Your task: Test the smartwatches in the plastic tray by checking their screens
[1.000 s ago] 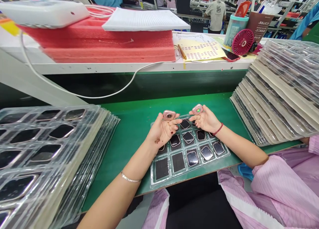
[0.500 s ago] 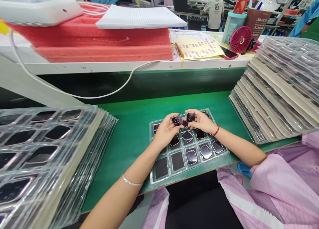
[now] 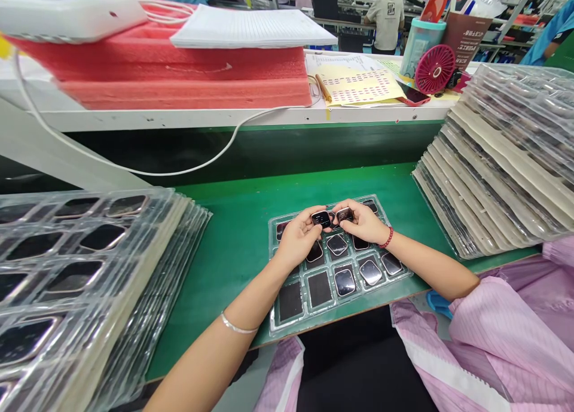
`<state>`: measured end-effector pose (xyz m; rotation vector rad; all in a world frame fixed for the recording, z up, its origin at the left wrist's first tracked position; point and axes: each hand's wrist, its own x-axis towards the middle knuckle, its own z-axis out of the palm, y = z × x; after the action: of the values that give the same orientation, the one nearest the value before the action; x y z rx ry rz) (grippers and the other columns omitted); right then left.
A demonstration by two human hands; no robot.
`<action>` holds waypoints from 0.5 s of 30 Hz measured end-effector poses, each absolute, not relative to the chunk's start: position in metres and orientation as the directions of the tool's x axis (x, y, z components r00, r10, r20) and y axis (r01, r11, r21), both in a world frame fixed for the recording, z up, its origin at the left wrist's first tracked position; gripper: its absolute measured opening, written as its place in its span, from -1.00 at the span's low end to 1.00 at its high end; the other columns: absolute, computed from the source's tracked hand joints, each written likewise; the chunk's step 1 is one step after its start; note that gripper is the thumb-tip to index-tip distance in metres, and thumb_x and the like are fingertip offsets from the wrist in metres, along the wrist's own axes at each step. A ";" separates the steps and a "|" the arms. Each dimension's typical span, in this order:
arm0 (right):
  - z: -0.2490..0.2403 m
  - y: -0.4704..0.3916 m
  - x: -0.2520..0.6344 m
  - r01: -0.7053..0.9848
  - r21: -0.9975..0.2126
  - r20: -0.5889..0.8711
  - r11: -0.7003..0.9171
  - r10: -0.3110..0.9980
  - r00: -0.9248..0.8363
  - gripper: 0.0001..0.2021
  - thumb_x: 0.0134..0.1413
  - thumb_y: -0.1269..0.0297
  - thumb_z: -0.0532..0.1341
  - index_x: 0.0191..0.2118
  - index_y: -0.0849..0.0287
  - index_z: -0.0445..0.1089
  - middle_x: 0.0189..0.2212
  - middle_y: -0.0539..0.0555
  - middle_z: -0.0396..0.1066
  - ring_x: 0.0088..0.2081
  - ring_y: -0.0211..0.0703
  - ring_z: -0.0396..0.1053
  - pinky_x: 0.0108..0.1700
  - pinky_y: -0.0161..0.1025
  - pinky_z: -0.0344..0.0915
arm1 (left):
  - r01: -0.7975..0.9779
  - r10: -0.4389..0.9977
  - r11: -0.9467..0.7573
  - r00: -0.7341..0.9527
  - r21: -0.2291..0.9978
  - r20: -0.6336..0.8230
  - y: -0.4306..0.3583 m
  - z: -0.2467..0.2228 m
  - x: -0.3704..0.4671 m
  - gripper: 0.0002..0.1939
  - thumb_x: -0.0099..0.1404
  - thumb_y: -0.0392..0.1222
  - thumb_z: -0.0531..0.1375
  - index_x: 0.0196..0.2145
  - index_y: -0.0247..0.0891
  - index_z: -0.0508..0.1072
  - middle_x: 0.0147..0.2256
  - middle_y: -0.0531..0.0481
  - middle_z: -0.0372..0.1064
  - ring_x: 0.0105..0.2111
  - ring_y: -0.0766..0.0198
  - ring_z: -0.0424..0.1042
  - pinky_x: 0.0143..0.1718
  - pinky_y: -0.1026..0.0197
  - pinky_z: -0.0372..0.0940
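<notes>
A dark rounded-square watch face (image 3: 321, 219) is pinched in my left hand (image 3: 296, 235), thumb at its lower edge. My right hand (image 3: 365, 222) grips a second watch face (image 3: 345, 214), its thumb along the lower side. Both are raised a little above the far rows of a clear plastic tray (image 3: 309, 317), the hands almost meeting. Several more watch faces sit in the tray's pockets, one of them a watch face (image 3: 336, 245) turned askew. Two front-left pockets show only a dark pad (image 3: 320, 288). My hands hide part of the back rows.
Stacked trays of watch faces (image 3: 103, 238) stand at left; a taller tray stack (image 3: 497, 179) leans at right. Beyond the green tabletop (image 3: 233, 220), a shelf carries red foam (image 3: 201, 77), a notebook (image 3: 255, 28), papers and a small fan (image 3: 434, 69). A white cable (image 3: 215, 161) droops below it.
My hands have come closer together. The right watch face has dropped slightly and tilted, with the thumb now over it; the left one has shifted a little right and turned.
</notes>
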<state>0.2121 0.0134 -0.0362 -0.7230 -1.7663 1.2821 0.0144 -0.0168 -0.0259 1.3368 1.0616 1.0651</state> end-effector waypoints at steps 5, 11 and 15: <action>-0.036 0.013 0.212 -0.004 -0.949 0.277 0.316 0.826 -0.490 -0.70 0.02 0.45 0.20 -0.07 0.20 0.29 -0.23 0.10 0.45 -0.20 -0.16 0.47 -0.15 -0.20 0.40 | 0.034 0.979 -0.032 0.202 0.999 0.024 -0.018 -0.024 0.014 -0.54 0.13 -0.25 0.20 0.02 -0.30 0.38 -0.15 -0.13 0.51 -0.32 0.21 0.52 -0.39 0.26 0.35; -0.034 0.012 0.212 0.009 -0.935 0.305 0.354 0.818 -0.488 -0.70 0.02 0.45 0.19 -0.07 0.21 0.30 -0.22 0.11 0.46 -0.19 -0.14 0.48 -0.16 -0.19 0.41 | 0.054 0.979 -0.056 0.199 0.997 0.044 -0.017 -0.025 0.014 -0.54 0.13 -0.24 0.19 0.02 -0.29 0.39 -0.20 -0.10 0.52 -0.33 0.21 0.52 -0.40 0.25 0.35; -0.033 0.011 0.212 0.033 -0.929 0.312 0.369 0.825 -0.472 -0.73 0.03 0.45 0.18 -0.09 0.20 0.32 -0.25 0.09 0.48 -0.20 -0.15 0.48 -0.12 -0.18 0.40 | 0.069 0.978 -0.069 0.202 0.995 0.054 -0.017 -0.025 0.014 -0.57 0.14 -0.22 0.18 0.00 -0.29 0.40 -0.21 -0.11 0.53 -0.35 0.19 0.52 -0.42 0.24 0.34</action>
<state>0.2123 0.0109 -0.0327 -0.7529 -1.7931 1.1910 0.0140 -0.0174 -0.0245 1.3988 1.0824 1.0661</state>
